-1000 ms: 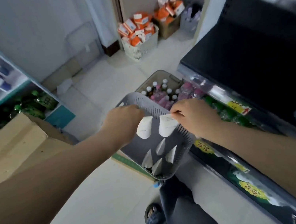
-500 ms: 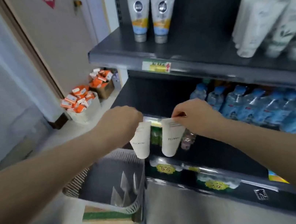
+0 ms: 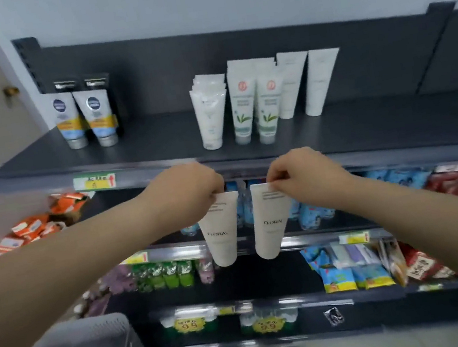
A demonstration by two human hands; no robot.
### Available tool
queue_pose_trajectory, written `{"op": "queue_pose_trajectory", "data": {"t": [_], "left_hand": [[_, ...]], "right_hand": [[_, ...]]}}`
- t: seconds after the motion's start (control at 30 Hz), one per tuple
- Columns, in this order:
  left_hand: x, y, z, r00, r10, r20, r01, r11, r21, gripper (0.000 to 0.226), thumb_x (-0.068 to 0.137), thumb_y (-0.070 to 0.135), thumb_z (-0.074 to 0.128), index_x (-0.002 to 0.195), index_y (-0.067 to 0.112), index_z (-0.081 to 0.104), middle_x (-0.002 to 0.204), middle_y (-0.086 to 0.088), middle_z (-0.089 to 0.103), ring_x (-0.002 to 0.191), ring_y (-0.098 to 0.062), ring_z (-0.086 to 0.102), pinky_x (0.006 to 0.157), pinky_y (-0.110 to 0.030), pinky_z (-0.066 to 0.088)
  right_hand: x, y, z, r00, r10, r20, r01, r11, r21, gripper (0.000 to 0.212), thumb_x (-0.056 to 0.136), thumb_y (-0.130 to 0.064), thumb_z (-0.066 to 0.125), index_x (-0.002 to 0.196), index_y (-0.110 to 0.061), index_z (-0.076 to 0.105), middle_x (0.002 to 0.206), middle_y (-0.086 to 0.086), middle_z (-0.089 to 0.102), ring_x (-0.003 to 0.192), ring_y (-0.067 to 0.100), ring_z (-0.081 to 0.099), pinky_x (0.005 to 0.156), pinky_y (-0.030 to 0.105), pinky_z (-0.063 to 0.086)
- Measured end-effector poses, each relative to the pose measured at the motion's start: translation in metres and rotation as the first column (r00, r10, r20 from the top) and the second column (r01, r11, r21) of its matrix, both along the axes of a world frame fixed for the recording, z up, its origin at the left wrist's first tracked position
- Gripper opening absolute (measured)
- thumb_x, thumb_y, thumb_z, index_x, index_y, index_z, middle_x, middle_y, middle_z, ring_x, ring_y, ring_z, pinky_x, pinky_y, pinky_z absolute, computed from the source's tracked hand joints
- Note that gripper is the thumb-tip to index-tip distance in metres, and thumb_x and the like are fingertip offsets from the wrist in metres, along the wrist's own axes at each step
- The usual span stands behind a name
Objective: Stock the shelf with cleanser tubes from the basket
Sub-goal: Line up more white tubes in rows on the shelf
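Pretty obviously a small shop. You've got a dark metal top shelf (image 3: 158,145) with skincare tubes (image 3: 252,101) lined up facing out, price tags (image 3: 95,182) clipped along the shelf edges, yellow 9.9 stickers (image 3: 189,324) on the bottom rail, rows of blue-labelled bottles (image 3: 314,214) and snack packets (image 3: 355,271) lower down, plus a heap of orange packs (image 3: 30,226) off to the left.

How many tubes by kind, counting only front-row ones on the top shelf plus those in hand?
Blue-and-yellow tubes: 2
Clear-wrapped white tube: 1 (more lined up behind it, count unclear)
Green-leaf tubes: 2
Plain white tubes: 2
FLORAL tubes: 2, one pinched by the left hand, one by the right hand
Total: 9
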State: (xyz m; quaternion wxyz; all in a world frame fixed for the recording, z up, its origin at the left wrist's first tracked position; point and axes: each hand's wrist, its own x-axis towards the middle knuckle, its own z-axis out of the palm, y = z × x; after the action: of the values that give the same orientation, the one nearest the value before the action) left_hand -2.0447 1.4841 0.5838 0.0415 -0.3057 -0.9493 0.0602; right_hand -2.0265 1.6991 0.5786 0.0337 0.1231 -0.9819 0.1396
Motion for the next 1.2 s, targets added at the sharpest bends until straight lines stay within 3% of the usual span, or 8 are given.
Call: {"op": "queue_pose_trajectory", "data": {"t": [0.17, 0.37, 0.47, 0.57, 0.87, 1.03, 1.2], "left_hand": [[-0.005, 0.085, 0.035, 0.998, -0.051, -0.028, 0.051, 0.999, -0.004, 0.023, 0.093, 0.014, 0.046, 0.099, 0.022, 0.067, 0.092, 0.007, 0.062, 0.084, -0.015, 0.056, 0.072, -0.03, 0.049], [-0.019, 0.164, 0.072, 0.994, -0.085, -0.062, 0.088, 0.995, 0.052, 0.022, 0.091, 0.014, 0.049, 0.097, 0.02, 0.069, 0.088, 0.011, 0.059, 0.088, -0.011, 0.057, 0.078, -0.026, 0.048], [-0.033, 0.191, 0.09, 0.995, -0.082, -0.057, 0.086, 0.994, 0.06, 0.02, 0.091, 0.016, 0.052, 0.1, 0.021, 0.069, 0.09, 0.009, 0.059, 0.094, -0.013, 0.06, 0.081, -0.027, 0.049], [-0.052, 0.207, 0.108, 0.996, -0.063, -0.066, 0.067, 0.997, 0.049, 0.02, 0.09, 0.017, 0.053, 0.099, 0.025, 0.07, 0.091, 0.012, 0.062, 0.093, -0.014, 0.061, 0.082, -0.034, 0.053], [-0.12, 0.236, 0.16, 0.983, -0.095, -0.155, 0.097, 0.995, 0.003, 0.019, 0.088, 0.016, 0.055, 0.098, 0.02, 0.07, 0.091, 0.012, 0.064, 0.086, -0.01, 0.059, 0.077, -0.029, 0.05], [-0.17, 0.25, 0.166, 0.988, -0.076, -0.133, 0.083, 0.995, 0.049, 0.016, 0.087, 0.017, 0.06, 0.1, 0.017, 0.07, 0.096, 0.003, 0.07, 0.088, -0.017, 0.063, 0.082, -0.034, 0.053], [-0.22, 0.262, 0.158, 0.987, -0.082, -0.136, 0.089, 0.995, 0.043, 0.019, 0.087, 0.017, 0.06, 0.104, 0.016, 0.069, 0.089, 0.009, 0.059, 0.084, -0.013, 0.055, 0.078, -0.027, 0.049]], "right_hand": [[0.001, 0.079, 0.025, 0.999, -0.029, -0.036, 0.028, 0.999, -0.027, 0.014, 0.09, -0.02, 0.059, 0.093, -0.016, 0.072, 0.095, -0.004, 0.069, 0.088, 0.014, 0.063, 0.08, 0.034, 0.054], [-0.006, 0.154, 0.056, 0.996, -0.049, -0.077, 0.044, 0.996, -0.072, 0.01, 0.089, -0.021, 0.061, 0.09, -0.02, 0.071, 0.084, -0.012, 0.062, 0.083, 0.008, 0.062, 0.071, 0.02, 0.048], [-0.017, 0.18, 0.072, 0.994, -0.05, -0.1, 0.042, 0.996, -0.076, 0.012, 0.088, -0.022, 0.062, 0.091, -0.018, 0.073, 0.088, -0.009, 0.066, 0.084, 0.007, 0.063, 0.073, 0.02, 0.049], [-0.033, 0.201, 0.088, 0.992, -0.049, -0.113, 0.039, 0.995, -0.087, 0.01, 0.088, -0.023, 0.063, 0.09, -0.019, 0.072, 0.086, -0.012, 0.065, 0.083, 0.006, 0.062, 0.073, 0.02, 0.05], [-0.103, 0.236, 0.136, 0.982, -0.072, -0.175, 0.048, 0.989, -0.139, 0.01, 0.086, -0.019, 0.063, 0.088, -0.015, 0.073, 0.084, -0.012, 0.066, 0.079, 0.003, 0.061, 0.063, 0.013, 0.045], [-0.152, 0.241, 0.144, 0.977, -0.091, -0.192, 0.063, 0.987, -0.148, 0.009, 0.086, -0.019, 0.064, 0.087, -0.016, 0.073, 0.083, -0.013, 0.063, 0.082, 0.005, 0.06, 0.065, 0.013, 0.044], [-0.198, 0.243, 0.138, 0.981, -0.097, -0.171, 0.072, 0.987, -0.145, 0.007, 0.086, -0.017, 0.065, 0.086, -0.016, 0.072, 0.08, -0.014, 0.062, 0.079, 0.003, 0.058, 0.065, 0.012, 0.043]]}}
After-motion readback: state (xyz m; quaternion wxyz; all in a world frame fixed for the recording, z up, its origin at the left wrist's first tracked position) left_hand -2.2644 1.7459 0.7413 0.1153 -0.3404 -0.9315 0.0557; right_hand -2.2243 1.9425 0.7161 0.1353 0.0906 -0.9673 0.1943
